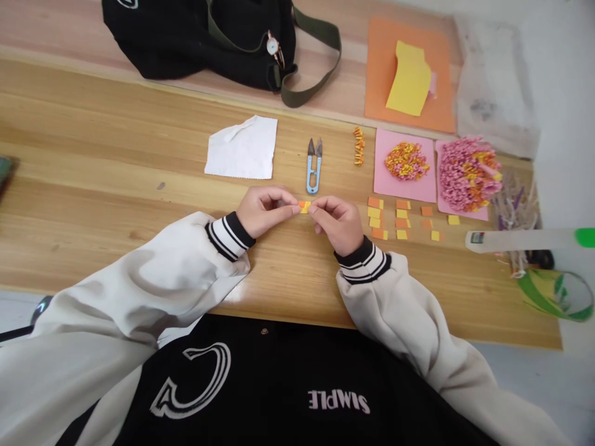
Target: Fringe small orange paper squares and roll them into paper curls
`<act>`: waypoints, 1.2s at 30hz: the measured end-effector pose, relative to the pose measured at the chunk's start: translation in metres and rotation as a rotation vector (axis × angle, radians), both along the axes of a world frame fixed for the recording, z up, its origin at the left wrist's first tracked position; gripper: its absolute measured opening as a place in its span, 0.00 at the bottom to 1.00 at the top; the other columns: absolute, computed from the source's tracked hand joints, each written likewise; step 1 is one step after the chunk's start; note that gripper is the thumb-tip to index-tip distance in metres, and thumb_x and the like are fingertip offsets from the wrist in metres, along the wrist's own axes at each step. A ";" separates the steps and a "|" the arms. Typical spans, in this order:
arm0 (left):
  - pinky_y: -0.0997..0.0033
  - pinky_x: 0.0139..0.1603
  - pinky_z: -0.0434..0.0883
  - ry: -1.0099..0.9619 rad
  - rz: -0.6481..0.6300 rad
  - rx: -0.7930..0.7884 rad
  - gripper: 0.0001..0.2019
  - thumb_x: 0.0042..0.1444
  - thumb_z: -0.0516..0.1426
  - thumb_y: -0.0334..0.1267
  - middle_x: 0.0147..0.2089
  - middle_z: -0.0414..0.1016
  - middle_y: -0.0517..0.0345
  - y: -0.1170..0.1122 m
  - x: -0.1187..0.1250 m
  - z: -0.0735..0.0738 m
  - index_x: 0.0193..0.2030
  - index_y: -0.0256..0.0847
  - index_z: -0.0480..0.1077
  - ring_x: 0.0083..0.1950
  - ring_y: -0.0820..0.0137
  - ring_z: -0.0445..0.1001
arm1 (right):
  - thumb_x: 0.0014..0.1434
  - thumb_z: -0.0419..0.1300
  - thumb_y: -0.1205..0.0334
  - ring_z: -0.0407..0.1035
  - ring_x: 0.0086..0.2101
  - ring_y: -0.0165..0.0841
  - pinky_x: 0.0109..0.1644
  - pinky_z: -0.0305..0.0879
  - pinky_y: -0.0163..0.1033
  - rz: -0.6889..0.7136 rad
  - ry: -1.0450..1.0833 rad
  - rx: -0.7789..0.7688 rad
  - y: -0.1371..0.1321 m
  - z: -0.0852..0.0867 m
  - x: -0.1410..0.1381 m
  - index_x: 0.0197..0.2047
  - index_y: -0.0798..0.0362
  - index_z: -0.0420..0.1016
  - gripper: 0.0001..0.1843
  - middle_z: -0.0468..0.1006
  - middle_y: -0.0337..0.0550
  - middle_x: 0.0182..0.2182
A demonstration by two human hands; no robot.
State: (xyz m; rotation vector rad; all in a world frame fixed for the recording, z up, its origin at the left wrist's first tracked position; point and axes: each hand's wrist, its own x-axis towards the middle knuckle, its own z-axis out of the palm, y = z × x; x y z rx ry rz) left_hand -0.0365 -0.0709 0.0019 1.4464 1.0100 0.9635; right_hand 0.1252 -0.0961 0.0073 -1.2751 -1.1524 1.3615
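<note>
Between my two hands is a small orange and yellow paper piece (304, 207), held level just above the wooden table. My left hand (267, 210) pinches its left end between thumb and forefinger. The right end is pinched by the fingertips of my right hand (338, 222). Just beyond them lie blue-handled thread snips (313, 167), blades pointing away. To the right of my right hand, several small orange and yellow paper pieces (375, 213) are laid out in rough columns. A torn white paper sheet (244, 148) rests beyond my left hand.
Small folded orange and yellow pieces (359, 147) stand in a short row. Pink sheets (382, 179) carry piles of yellow-orange pieces (406, 161) and pink pieces (465, 173). A black bag (223, 43), an orange sheet (379, 74), a green tape roll (534, 291) and a whitish tube (515, 240) surround them.
</note>
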 end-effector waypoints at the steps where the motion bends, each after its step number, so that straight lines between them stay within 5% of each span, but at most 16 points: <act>1: 0.76 0.25 0.62 0.001 -0.002 0.001 0.15 0.41 0.66 0.46 0.23 0.72 0.57 0.000 0.000 0.000 0.23 0.34 0.73 0.25 0.77 0.65 | 0.45 0.63 0.58 0.57 0.15 0.20 0.18 0.54 0.30 0.001 0.000 0.002 0.000 0.000 0.000 0.22 0.54 0.68 0.10 0.65 0.30 0.14; 36: 0.75 0.26 0.63 -0.021 0.014 -0.037 0.14 0.40 0.66 0.45 0.24 0.74 0.56 -0.001 0.001 0.000 0.23 0.34 0.74 0.25 0.76 0.66 | 0.44 0.64 0.51 0.56 0.16 0.21 0.20 0.54 0.31 0.013 -0.055 0.001 -0.001 0.001 0.000 0.23 0.53 0.67 0.15 0.64 0.30 0.15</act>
